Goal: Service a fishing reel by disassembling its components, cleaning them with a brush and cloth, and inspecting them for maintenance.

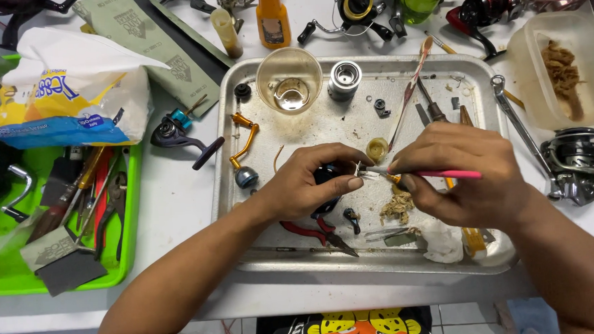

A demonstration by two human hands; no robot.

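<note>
My left hand pinched a small dark reel part over the metal tray; my right hand gripped a pink-handled brush. The brush lay level, its tip pointing left onto the part, between both hands.

head view | looks steeply down | close over metal tray on table
</note>
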